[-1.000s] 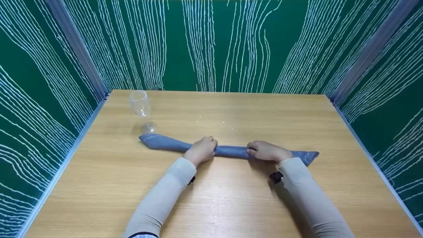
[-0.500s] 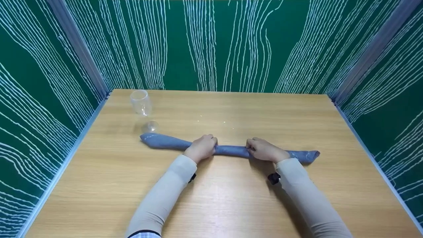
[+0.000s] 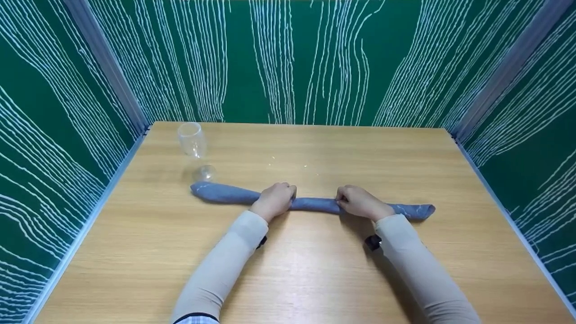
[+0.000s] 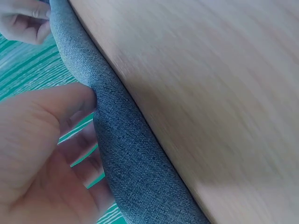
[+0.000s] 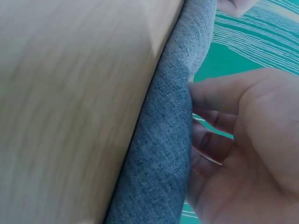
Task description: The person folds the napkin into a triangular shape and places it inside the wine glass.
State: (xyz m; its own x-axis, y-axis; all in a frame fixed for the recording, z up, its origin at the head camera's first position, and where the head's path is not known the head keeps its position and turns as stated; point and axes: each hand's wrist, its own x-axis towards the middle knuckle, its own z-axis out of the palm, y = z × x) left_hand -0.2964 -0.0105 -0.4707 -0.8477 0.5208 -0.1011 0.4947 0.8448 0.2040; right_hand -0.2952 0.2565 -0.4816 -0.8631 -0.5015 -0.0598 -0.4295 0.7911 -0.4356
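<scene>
A blue-grey cloth (image 3: 315, 205), rolled into a long tube, lies left to right across the wooden table. My left hand (image 3: 275, 201) pinches it left of its middle; the left wrist view shows the thumb of that hand (image 4: 42, 140) against the fabric (image 4: 135, 154), fingers curled on the far side. On the right part of the roll, my right hand (image 3: 361, 202) grips in the same way. In the right wrist view this hand (image 5: 257, 135) has thumb and curled fingers at the cloth (image 5: 159, 140). Both ends of the roll stick out beyond the hands.
A clear stemmed glass (image 3: 192, 140) stands upright at the back left, its foot close behind the cloth's left end. Tiny pale specks (image 3: 305, 166) dot the wooden table (image 3: 297, 270) behind the cloth. Green walls with white lines (image 3: 243, 67) enclose the back and sides.
The right hand has shifted very slightly, its fingers curling more at the cloth. The roll's right end lies a little flatter than a second ago. The left hand is almost still.
</scene>
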